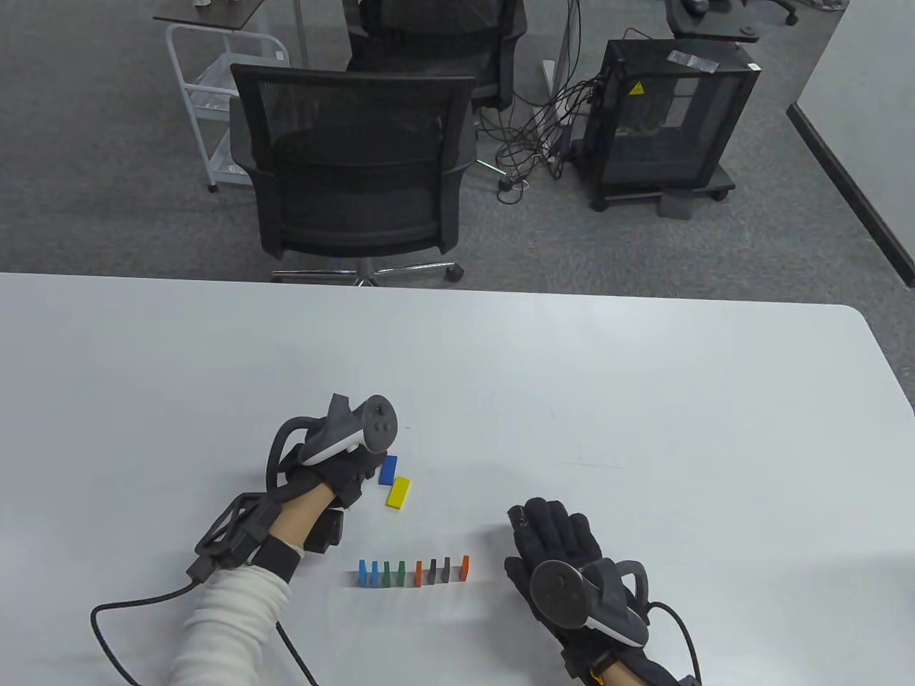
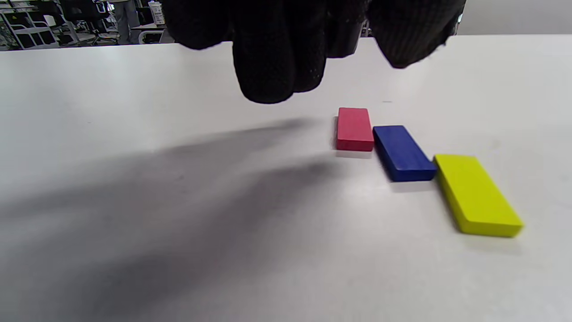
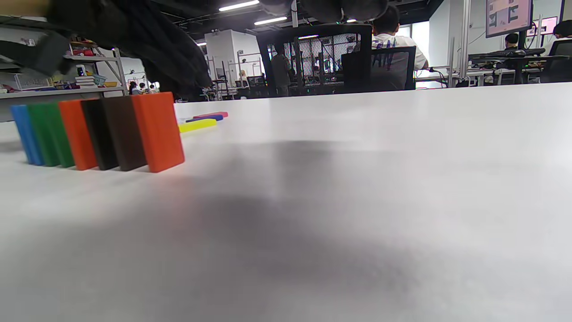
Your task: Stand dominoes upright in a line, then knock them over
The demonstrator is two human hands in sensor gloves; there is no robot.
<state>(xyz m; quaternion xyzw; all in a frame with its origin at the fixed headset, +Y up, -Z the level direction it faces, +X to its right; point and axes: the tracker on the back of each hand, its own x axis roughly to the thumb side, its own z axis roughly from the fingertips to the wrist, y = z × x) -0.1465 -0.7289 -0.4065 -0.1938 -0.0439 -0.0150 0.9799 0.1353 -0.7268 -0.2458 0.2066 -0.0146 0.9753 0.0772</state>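
Eight dominoes stand upright in a row (image 1: 413,572) near the counter's (image 1: 643,400) front edge, between the two hands. The right hand (image 1: 554,547) lies released just right of the row, fingers straight. The left hand (image 1: 336,475) hovers, fingers relaxed and grasping nothing, beside flat red (image 2: 354,129), blue (image 2: 402,153) and yellow (image 2: 476,193) dominoes farther back.

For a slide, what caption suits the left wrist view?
Gloved fingers hover above red, blue and yellow dominoes lying flat.

open-plan office — mesh chair (image 1: 355,164) | monitors (image 3: 508,17) | grey carpet (image 1: 107,214) — seated people
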